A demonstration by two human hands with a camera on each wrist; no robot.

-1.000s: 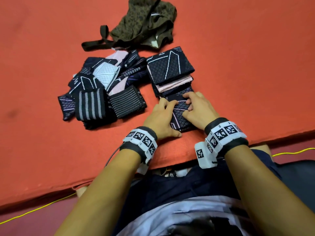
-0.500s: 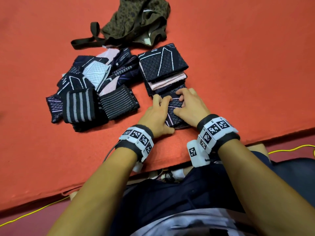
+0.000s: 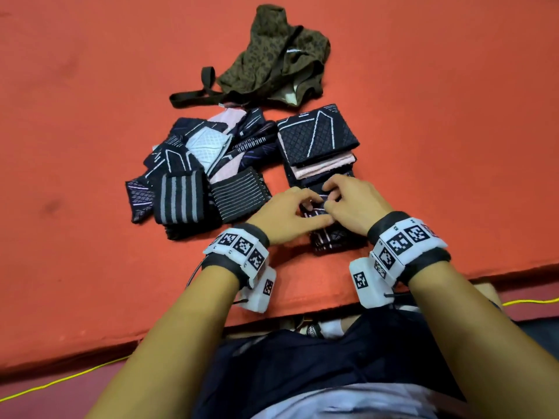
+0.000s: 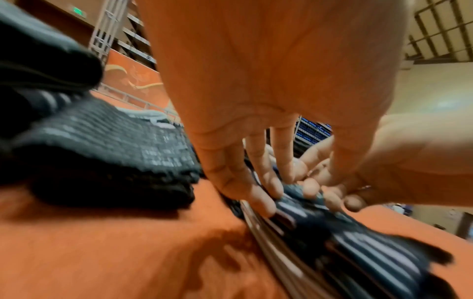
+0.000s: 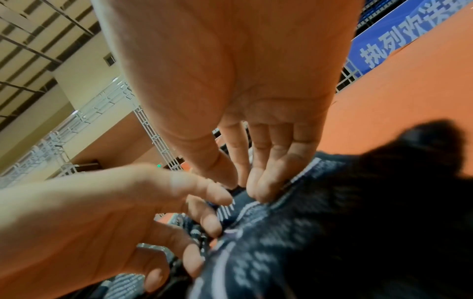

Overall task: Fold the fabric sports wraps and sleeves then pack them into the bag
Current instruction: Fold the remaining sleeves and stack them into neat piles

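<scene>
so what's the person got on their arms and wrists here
Both forearms are bare, no sleeves. Each wrist carries a black band wrapped with white plates printed with black square code markers, plus a white box hanging on the inner side. A thin dark cable loops off the left wrist unit.

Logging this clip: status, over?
Left hand and right hand both pinch dark patterned sleeve, mid-fold. Olive bag beyond piles, unpacked. Nothing blocking.
</scene>
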